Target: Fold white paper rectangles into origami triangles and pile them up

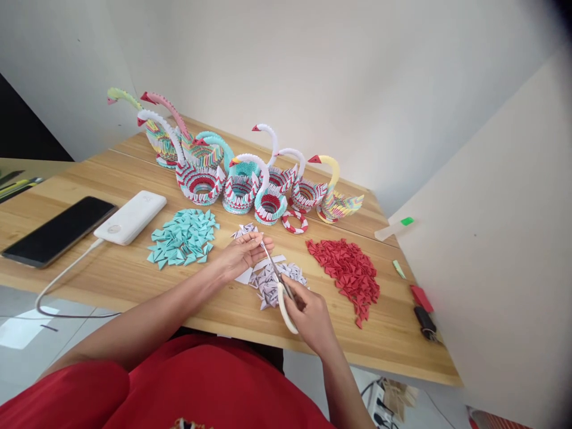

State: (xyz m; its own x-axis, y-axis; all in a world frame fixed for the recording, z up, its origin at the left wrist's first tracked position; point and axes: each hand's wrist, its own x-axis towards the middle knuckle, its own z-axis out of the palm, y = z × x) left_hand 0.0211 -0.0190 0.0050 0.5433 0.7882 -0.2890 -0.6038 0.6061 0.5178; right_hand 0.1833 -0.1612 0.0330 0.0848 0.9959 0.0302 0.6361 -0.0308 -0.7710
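Note:
My left hand [243, 253] pinches a small white folded paper piece [263, 241] between thumb and fingertips. The white-handled scissors [282, 298] are in my right hand [313, 316], their blades pointing up and left with the tips at that piece. Below the blades lies a pile of pale lavender folded paper triangles [268, 292], partly covered by the scissors. White paper strips [273, 260] lie beside it. A smaller pale pile [243, 229] sits just behind my left hand.
Turquoise triangles [183, 238] are heaped at left, red triangles [346, 271] at right. Several folded-paper swans [201, 185] and a red-and-white paper ring [295, 221] stand behind. A black phone [60, 229] and a cabled white power bank [131, 217] lie left; a black key fob [424, 322] lies right.

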